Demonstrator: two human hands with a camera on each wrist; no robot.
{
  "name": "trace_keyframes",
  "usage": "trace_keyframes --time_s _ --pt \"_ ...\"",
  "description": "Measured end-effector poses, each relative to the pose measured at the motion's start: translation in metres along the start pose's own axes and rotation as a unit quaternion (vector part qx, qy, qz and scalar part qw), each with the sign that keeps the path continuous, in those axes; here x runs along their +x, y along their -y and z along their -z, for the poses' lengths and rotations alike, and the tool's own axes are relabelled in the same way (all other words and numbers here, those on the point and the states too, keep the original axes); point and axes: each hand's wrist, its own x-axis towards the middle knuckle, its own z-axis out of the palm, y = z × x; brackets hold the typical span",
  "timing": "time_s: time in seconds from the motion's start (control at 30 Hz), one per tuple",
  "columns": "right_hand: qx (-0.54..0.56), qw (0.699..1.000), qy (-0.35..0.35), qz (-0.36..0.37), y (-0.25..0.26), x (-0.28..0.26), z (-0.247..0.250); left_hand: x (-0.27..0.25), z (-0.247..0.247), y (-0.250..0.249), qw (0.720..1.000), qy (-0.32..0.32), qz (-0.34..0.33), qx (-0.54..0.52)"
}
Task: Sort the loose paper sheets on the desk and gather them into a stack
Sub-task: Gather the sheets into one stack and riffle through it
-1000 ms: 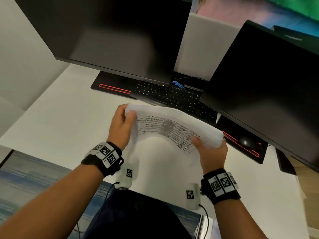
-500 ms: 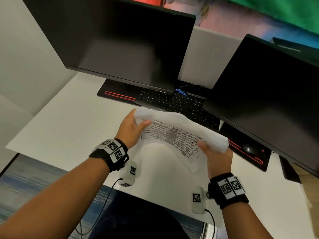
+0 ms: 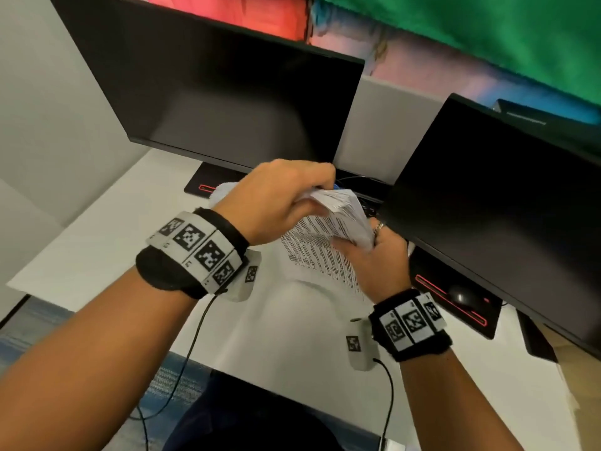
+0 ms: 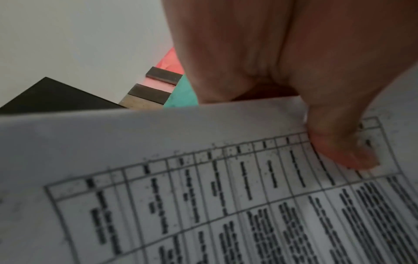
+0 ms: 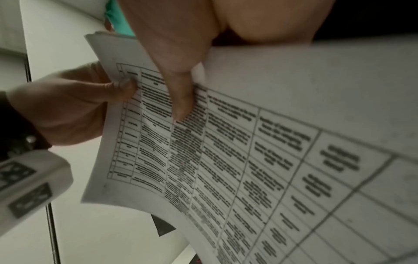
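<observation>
**Both hands on the paper bundle above the white desk**

The flat white desk (image 3: 107,242) ran out toward pale grey partition walls, with a band of red and green colour showing beyond them at twelve o'clock. Two large black monitors stood on it, both dark: the left black monitor (image 3: 221,102) at about eleven o'clock from the hands, the right black monitor (image 3: 507,209) at two o'clock. A black keyboard (image 3: 370,203) peeked out between them, mostly hidden. Under the right screen a black mat with a thin red line (image 3: 455,307) carried a dark mouse (image 3: 460,296). Blue-grey carpet showed past the near desk edge at seven o'clock.

The stack of white printed paper sheets (image 3: 338,222), covered in ruled tables of black text, was held up off the desk between the two hands, bowed, with its lower part hanging toward the desktop. The left hand (image 3: 276,203) gripped the stack's upper edge from the ten o'clock side, thumb pressed on the printed face and fingers curled behind. The right hand (image 3: 379,265) clasped it from four o'clock, thumb (image 5: 181,96) lying on the table print and fingers wrapped behind. Marker-printed wristbands sat on both wrists.
</observation>
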Motion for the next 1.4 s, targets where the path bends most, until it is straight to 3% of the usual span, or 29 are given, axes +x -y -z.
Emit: trace_keyframes --time_s 0.07,0.13,0.2,0.27,0.33,0.4,0.47,0.53,0.73,0.8,0.9,1.0,1.2,1.4 --pt "-0.003 1.000 -0.012 0.003 -0.003 0.000 -0.001 -0.003 -0.003 0.006 1.000 -0.029 -0.001 0.003" --pt "0.000 1.000 -0.016 0.003 -0.006 -0.003 0.003 -0.015 -0.009 0.021 0.990 -0.120 0.016 0.070" --pt "0.035 0.999 -0.032 -0.008 -0.007 -0.005 0.009 -0.036 -0.017 0.038 0.958 -0.263 0.070 0.087" --pt "0.093 0.994 -0.049 -0.027 -0.007 -0.006 0.017 -0.056 -0.028 0.048 0.923 -0.350 0.159 0.004" --pt "0.151 0.987 -0.045 -0.040 -0.008 -0.005 0.022 -0.064 -0.042 0.054 0.898 -0.326 0.246 -0.165" --pt "0.171 0.984 -0.027 -0.050 -0.008 -0.005 0.022 -0.062 -0.051 0.054 0.852 -0.232 0.288 -0.370" --pt "0.165 0.985 -0.020 -0.054 -0.006 -0.005 0.020 -0.057 -0.054 0.055 0.822 -0.145 0.296 -0.465" --pt "0.154 0.986 -0.033 -0.046 -0.006 -0.004 0.020 -0.050 -0.055 0.052 0.839 -0.123 0.287 -0.446" --pt "0.122 0.982 -0.142 0.016 -0.016 -0.026 0.006 -0.048 -0.083 0.025 0.897 -0.237 0.274 -0.255" --pt "0.137 0.977 -0.164 -0.015 -0.029 -0.038 -0.002 -0.060 -0.103 0.022 0.909 -0.220 0.275 -0.223" --pt "0.167 0.967 -0.174 -0.076 -0.039 -0.045 -0.005 -0.072 -0.111 0.021 0.894 -0.181 0.275 -0.305" --pt "0.175 0.966 -0.173 -0.076 -0.034 -0.041 0.000 -0.071 -0.103 0.021 0.875 -0.213 0.245 -0.360" --pt "0.223 0.961 -0.164 -0.006 -0.015 -0.031 0.010 -0.055 -0.089 0.018 0.872 -0.292 0.213 -0.330" --pt "0.219 0.957 -0.191 0.001 -0.012 -0.025 0.010 -0.047 -0.088 0.023 0.869 -0.291 0.233 -0.327"
